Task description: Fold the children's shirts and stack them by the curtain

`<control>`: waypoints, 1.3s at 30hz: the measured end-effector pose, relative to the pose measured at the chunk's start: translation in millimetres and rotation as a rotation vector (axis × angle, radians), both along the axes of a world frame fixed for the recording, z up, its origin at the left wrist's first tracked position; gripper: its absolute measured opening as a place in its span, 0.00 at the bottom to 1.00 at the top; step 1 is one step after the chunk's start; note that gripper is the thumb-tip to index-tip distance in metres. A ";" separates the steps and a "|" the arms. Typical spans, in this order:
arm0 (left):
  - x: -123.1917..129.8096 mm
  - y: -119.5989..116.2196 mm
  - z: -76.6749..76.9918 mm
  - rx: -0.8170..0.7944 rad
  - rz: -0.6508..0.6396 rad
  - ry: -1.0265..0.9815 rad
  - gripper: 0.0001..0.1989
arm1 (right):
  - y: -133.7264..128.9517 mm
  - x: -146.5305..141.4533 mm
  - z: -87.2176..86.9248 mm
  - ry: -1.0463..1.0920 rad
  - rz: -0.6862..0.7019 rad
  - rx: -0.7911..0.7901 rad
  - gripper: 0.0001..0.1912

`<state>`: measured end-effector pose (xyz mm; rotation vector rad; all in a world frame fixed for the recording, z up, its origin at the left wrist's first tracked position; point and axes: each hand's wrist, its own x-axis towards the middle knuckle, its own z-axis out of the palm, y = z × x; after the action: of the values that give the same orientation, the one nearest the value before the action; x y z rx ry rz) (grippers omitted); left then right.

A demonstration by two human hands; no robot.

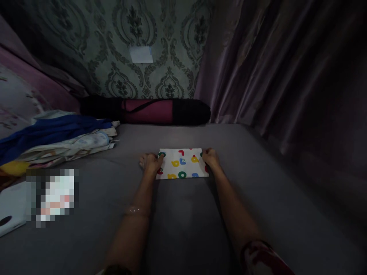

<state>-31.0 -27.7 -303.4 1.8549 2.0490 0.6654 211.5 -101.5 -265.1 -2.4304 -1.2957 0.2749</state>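
Observation:
A white cloth (187, 164) printed with colourful letters, folded into a neat rectangle, lies or hovers just over the grey sheet in front of me. My left hand (151, 162) pinches its left edge, thumb on top. On the opposite edge, my right hand (210, 157) has its fingers closed on the cloth near the far corner. Between the two hands the fabric looks flat and taut. Whether its underside touches the sheet I cannot tell.
Grey bedding (183, 225) spreads beneath. Piled clothes (71, 133) lie at left, near a white object (14, 206) and a blurred-out patch. A black and maroon long bag (149, 110) rests against the patterned wall (169, 38). Purple curtains (258, 65) hang at right.

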 end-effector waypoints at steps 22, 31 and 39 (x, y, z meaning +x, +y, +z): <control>16.1 3.6 22.7 -0.171 0.007 -0.862 0.15 | 15.9 7.7 -10.3 0.349 0.087 0.060 0.08; 4.9 0.1 53.7 -0.304 -0.099 -1.353 0.22 | 8.8 25.7 5.8 1.138 0.022 0.382 0.28; -9.5 3.2 70.6 0.403 -0.508 -0.896 0.17 | -7.1 45.9 40.0 0.901 0.427 0.685 0.19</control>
<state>-40.4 -24.4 -232.8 1.6759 0.8837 1.4730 257.4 -108.6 -225.1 -1.1935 -1.1665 0.7750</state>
